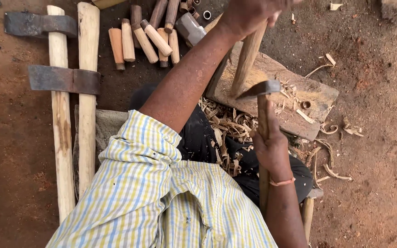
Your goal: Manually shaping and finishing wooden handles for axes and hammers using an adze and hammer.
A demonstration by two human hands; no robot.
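The left hand (246, 14) grips a pale wooden handle blank (246, 59) upright on the worn wooden chopping block (318, 94); the right hand (272, 147) clenches a dark-bladed wooden-hafted adze (260, 89). A glancing blade could slip toward the steadying fingers.

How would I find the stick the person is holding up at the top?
Start at the thick wooden block lying on the dirt, ringed with curly shavings. One pale wooden handle stands nearly upright on it, its top gripped by the left hand. Unlike the short handles piled behind, it is longer and stands on end, with the right hand's adze blade beside it.
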